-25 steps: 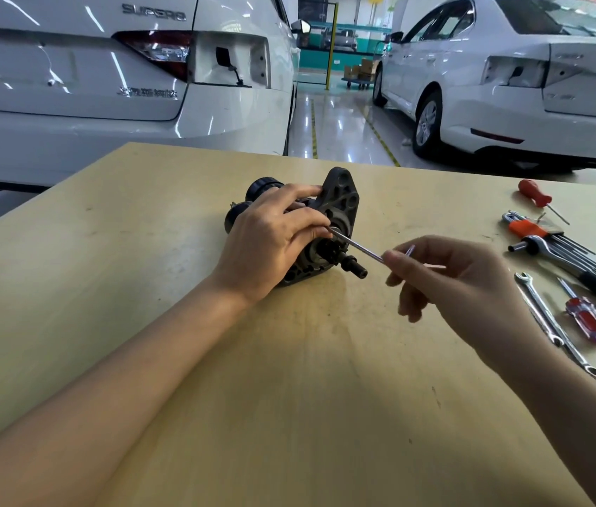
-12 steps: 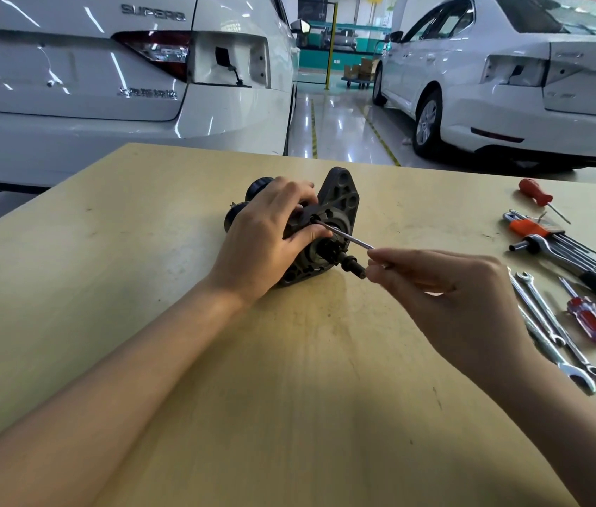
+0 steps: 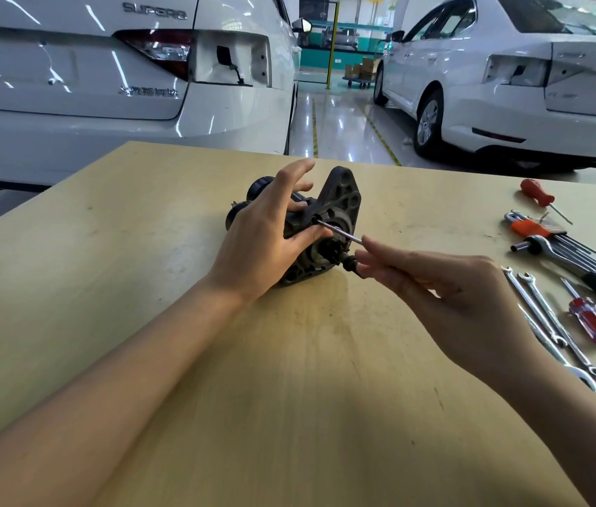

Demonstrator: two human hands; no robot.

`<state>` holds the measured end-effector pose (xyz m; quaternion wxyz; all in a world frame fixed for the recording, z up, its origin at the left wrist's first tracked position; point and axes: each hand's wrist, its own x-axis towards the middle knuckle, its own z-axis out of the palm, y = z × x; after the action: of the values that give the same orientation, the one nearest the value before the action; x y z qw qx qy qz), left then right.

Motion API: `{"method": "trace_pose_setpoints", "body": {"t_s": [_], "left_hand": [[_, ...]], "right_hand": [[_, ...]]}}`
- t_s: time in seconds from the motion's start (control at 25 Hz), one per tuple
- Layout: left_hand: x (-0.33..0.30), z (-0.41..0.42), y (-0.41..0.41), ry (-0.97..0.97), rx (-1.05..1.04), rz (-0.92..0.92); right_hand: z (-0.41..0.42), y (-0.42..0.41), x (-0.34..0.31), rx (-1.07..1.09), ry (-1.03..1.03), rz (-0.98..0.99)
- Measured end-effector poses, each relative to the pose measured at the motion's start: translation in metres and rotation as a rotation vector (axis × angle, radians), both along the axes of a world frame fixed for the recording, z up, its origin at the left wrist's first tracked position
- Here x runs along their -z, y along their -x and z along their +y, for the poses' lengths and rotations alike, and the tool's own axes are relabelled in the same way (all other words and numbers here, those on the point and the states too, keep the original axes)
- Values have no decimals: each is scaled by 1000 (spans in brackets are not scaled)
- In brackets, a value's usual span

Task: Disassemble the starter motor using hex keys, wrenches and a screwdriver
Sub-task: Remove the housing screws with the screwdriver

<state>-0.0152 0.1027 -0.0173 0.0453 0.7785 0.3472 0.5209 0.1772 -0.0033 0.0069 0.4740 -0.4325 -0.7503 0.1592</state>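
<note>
Centrally, just above mid-frame, the starter motor [image 3: 325, 228] lies on the wooden table [image 3: 106, 287]. My left hand [image 3: 267, 243] rests on its body, thumb pressed to the housing, upper fingers spread and lifted. My right hand [image 3: 446, 298] pinches a hex key [image 3: 338, 233] whose tip sits in the flange. Wrenches [image 3: 552, 323] lie at right.

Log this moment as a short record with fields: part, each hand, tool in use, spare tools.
part: starter motor, lying on the wooden table
left hand: on the motor body, thumb against it, upper fingers lifted
right hand: pinches a hex key
tool in use: hex key tip at the motor's flange face
spare tools: wrenches, hex key set, two screwdrivers, at right
</note>
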Motion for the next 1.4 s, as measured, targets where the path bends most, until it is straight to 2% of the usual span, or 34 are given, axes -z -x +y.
{"method": "trace_pose_setpoints", "body": {"t_s": [0.2,0.36,0.52,0.68,0.92,1.2,1.4], "left_hand": [[1,1,0,-10,-6,-4],[3,3,1,-13,-1,-15],[4,5,0,-9,7,-34],[6,7,0,-21,26,-40],[6,9,1,-37,27,-37],[5,9,3,-14,13,-20],[6,9,5,-12,16,-9]], "right_hand": [[4,-9,-5,17,118,159],[4,-13,-10,149,-46,4],[0,-11,-9,213,-3,90],[-1,-9,-10,264,-67,22],[3,-9,-6,271,-80,23],[5,-9,-4,213,-47,182],[1,-4,-6,154,2,213]]}}
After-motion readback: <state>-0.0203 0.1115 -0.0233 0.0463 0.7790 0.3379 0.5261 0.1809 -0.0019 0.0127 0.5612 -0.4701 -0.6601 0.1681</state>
